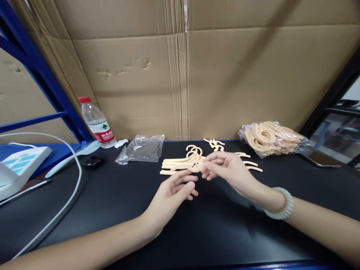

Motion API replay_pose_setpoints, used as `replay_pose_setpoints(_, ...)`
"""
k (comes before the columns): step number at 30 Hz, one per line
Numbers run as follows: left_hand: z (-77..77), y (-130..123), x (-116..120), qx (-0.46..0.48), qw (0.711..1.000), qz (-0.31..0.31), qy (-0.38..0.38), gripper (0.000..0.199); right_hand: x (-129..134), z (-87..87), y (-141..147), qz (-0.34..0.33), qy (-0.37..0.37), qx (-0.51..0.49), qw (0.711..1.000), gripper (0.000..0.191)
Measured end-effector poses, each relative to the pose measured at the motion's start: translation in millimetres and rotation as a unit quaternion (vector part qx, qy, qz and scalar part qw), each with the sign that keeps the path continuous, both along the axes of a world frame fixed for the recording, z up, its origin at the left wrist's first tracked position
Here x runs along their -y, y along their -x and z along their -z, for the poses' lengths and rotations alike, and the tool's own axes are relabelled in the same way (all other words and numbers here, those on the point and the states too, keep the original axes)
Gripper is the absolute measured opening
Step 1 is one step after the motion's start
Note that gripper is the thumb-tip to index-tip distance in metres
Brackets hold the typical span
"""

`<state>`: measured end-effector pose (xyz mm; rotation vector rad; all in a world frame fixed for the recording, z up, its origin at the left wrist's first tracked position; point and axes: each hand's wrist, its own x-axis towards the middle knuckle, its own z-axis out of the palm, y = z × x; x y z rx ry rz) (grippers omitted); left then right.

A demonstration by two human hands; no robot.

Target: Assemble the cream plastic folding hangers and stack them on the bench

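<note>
Fingertips of the R hand (234, 171) are closed to a narrow pinch on one end of a curved cream piece (195, 169); fingers of the L hand (168, 195) are half curled, thumb apart, just below it, & whether any grip is made there can't be told. The piece is held over the near edge of the hanger pile (176, 165). As the pinch is judged small & one-ended, the piece could be twisted or dropped if pulled sideways. Hooks are overlapped w/in the pile, so neighbours could be snagged & dragged along. Small cream parts (215, 144), lying loose behind the pile, could be scattered by a knock from the R fingers. Farther out, the full bag (272, 138), right of the pile, & the flat clear bag (142, 149), left of it, could be caught by a sleeveless forearm only on a wide reach; likewise the bottle (99, 125), far left of the pile.
</note>
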<state>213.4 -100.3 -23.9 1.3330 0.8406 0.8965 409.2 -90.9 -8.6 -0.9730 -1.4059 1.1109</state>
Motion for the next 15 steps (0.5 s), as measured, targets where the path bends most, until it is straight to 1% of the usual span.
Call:
replay_pose_setpoints(2, -0.7, 0, 1, 0.023, 0.999, -0.038, 0.006, 0.031, 6, 9.2, 9, -0.045, 0.039, 0.0, 0.998, 0.026)
replay_pose_setpoints(4, 0.6, 0, 0, 0.038, 0.998, -0.059, 0.006, 0.023, 7, 14.5, 13, -0.071, 0.048, 0.018, 0.996, 0.025)
replay_pose_setpoints(6, 2.3, 1, -1, 0.045, 0.997, -0.068, 0.0, 0.021, 5, 15.9, 12, -0.081, 0.019, 0.074, 0.994, 0.023)
replay_pose_setpoints(8, 2.6, 3, -3, 0.049, 0.996, -0.077, -0.009, 0.023, -1, 15.6, 5, -0.056, -0.056, 0.175, 0.981, 0.019)
replay_pose_setpoints(9, 1.9, 4, -4, 0.053, 0.995, -0.084, -0.01, 0.022, -5, 15.8, 0, -0.028, -0.107, 0.238, 0.965, 0.018)
replay_pose_setpoints(10, 0.7, 6, -5, 0.059, 0.994, -0.09, -0.009, 0.022, -9, 16.7, -5, 0.007, -0.156, 0.302, 0.94, 0.017)
replay_pose_setpoints(12, -2.5, 9, -8, 0.069, 0.992, -0.103, 0.0, 0.024, -19, 21.0, -15, 0.066, -0.227, 0.418, 0.877, 0.016)
replay_pose_setpoints(13, -4.0, 11, -10, 0.069, 0.992, -0.108, 0.005, 0.025, -23, 24.1, -18, 0.081, -0.243, 0.463, 0.849, 0.016)
replay_pose_setpoints(14, -5.2, 13, -12, 0.066, 0.991, -0.113, 0.007, 0.027, -27, 27.3, -20, 0.088, -0.248, 0.497, 0.827, 0.017)
replay_pose_setpoints(15, -6.0, 15, -14, 0.062, 0.991, -0.115, 0.003, 0.028, -30, 30.1, -22, 0.089, -0.244, 0.518, 0.815, 0.018)
